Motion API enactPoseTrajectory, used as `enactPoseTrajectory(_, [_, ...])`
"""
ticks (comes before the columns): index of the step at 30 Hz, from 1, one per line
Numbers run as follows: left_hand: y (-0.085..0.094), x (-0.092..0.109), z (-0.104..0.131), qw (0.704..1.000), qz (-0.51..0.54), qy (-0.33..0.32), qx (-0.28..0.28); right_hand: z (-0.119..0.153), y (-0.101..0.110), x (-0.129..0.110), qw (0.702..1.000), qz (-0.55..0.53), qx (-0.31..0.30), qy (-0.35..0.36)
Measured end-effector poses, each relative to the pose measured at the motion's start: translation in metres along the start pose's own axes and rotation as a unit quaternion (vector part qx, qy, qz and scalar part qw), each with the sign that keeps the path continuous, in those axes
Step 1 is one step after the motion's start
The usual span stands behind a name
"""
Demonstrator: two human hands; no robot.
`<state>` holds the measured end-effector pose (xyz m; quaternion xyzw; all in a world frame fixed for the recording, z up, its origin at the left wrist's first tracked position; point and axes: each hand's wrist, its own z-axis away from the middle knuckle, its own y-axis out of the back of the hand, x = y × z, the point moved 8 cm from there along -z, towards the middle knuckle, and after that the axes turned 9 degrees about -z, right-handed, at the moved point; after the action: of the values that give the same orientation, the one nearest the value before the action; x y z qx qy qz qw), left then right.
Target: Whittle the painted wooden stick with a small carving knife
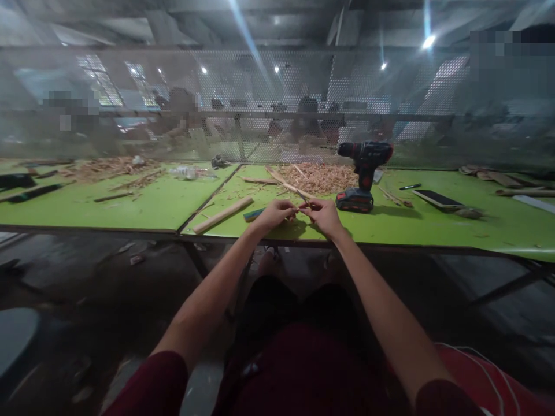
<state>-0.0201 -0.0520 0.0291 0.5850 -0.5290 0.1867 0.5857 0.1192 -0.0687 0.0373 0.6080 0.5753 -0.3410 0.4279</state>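
My left hand and my right hand meet at the fingertips just above the green table, near its front edge. The right one is closed around a thin stick-like tool, dark along its shaft, pointing up and away to the left; its exact kind is too small to tell. Fingers of the left are pinched together, and whatever lies between them is too small to make out. Just left of that hand lies a blue-green block, partly hidden. Farther left, a pale wooden stick rests at a slant.
A cordless drill stands upright on its battery, right of my hands. Behind lies a heap of wood shavings. A phone and a pen lie to the right. A clear plastic bottle lies left; a mesh screen borders the back.
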Motion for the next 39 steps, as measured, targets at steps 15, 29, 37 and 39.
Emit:
enactPoseTrajectory(15, [0.014,0.009,0.029,0.941,-0.240,-0.040,0.237,0.004,-0.002,0.002,0.997,0.073,0.003,0.012])
enactPoseTrajectory(29, [0.007,0.012,0.036,0.910,-0.336,-0.033,0.242,0.005,-0.006,0.007,0.999,0.039,-0.014,0.027])
enactPoseTrajectory(37, [0.005,0.016,0.038,0.910,-0.330,-0.047,0.249,0.004,-0.005,0.012,0.998,0.051,-0.008,0.021])
enactPoseTrajectory(39, [0.007,0.016,0.038,0.913,-0.315,-0.056,0.253,0.004,-0.002,0.012,0.997,0.072,0.005,0.020])
